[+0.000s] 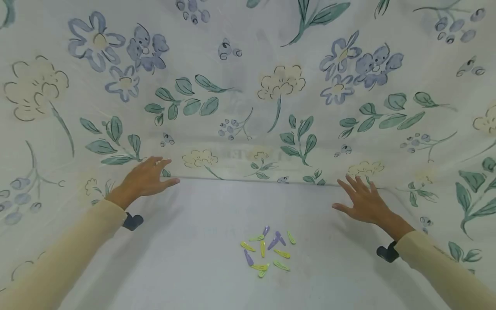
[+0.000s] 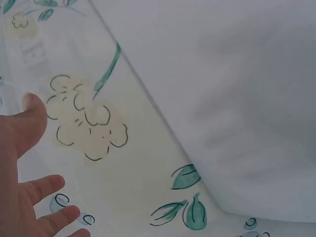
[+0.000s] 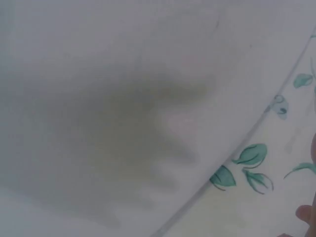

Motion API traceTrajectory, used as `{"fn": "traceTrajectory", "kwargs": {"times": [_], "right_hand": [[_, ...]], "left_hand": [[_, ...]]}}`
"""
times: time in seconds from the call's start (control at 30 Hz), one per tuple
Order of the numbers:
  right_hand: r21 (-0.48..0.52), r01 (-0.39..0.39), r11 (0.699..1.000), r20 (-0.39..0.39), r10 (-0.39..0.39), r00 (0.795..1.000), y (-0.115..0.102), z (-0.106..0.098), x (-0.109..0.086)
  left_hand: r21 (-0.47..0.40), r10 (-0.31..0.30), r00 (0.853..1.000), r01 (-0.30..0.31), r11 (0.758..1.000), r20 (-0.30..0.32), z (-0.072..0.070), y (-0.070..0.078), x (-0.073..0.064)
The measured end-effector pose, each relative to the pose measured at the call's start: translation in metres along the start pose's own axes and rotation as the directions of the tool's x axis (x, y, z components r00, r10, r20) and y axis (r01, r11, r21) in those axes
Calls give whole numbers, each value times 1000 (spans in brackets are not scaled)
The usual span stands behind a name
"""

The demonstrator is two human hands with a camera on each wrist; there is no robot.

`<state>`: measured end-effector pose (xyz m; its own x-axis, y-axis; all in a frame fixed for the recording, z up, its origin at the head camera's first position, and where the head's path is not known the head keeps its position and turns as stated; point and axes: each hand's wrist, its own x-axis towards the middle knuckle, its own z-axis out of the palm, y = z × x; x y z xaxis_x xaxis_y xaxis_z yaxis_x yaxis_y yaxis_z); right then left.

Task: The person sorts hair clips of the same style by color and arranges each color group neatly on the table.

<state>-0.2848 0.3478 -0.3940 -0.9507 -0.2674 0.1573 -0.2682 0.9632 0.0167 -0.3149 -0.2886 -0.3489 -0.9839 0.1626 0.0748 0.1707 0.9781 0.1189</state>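
Note:
Several snap hair clips in purple, yellow and green lie in a loose cluster on the white table; a yellow hair clip (image 1: 262, 249) is in their midst, with a purple hair clip (image 1: 249, 257) to its left and a green hair clip (image 1: 281, 265) to its lower right. My left hand (image 1: 145, 178) hovers with fingers spread near the table's back left. Over the back right my right hand (image 1: 362, 200) is held likewise, fingers apart. Both hands are bare of any object and well away from the clips. In the right wrist view only a few fingertips (image 3: 303, 214) show at the edge.
A white tabletop (image 1: 209, 215) reaches back to a floral-printed sheet (image 1: 240, 99) that rises behind it and along both sides. Dark wrist-worn pieces sit under each cuff, one on the left wrist (image 1: 133, 221) and one on the right wrist (image 1: 387, 253).

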Motion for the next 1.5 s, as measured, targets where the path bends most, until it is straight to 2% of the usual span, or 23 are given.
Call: {"fn": "traceTrajectory", "kwargs": {"times": [0.2,0.43,0.53,0.63,0.83,1.07,1.3,1.4,1.5], "right_hand": [[37,28,999,11,-29,1000,-20,2,-3],[56,92,994,-41,-89,995,-46,0,-2],[61,103,993,-68,-99,993,-55,1,-2],[56,106,993,-99,-100,990,-62,4,-4],[126,98,987,-91,-87,992,-84,8,-11],[163,135,977,-149,-110,983,-108,17,-18],[225,145,964,-196,-101,975,-118,23,-24],[271,146,951,-186,-97,978,-123,23,-27],[338,126,933,-149,-79,986,-129,26,-29]], "left_hand": [[-28,37,999,-36,999,22,4,11,-1],[-74,80,996,-82,994,-28,11,29,-2],[-84,98,995,-101,991,-29,15,40,-3],[-104,114,993,-114,988,-8,20,49,-3],[-185,136,991,-133,974,2,34,65,-5],[-203,154,988,-145,968,28,54,81,-14],[-300,198,979,-175,938,48,74,102,-17],[-328,248,967,-216,920,56,83,112,-17],[-368,310,949,-266,891,65,89,125,-17]]}}
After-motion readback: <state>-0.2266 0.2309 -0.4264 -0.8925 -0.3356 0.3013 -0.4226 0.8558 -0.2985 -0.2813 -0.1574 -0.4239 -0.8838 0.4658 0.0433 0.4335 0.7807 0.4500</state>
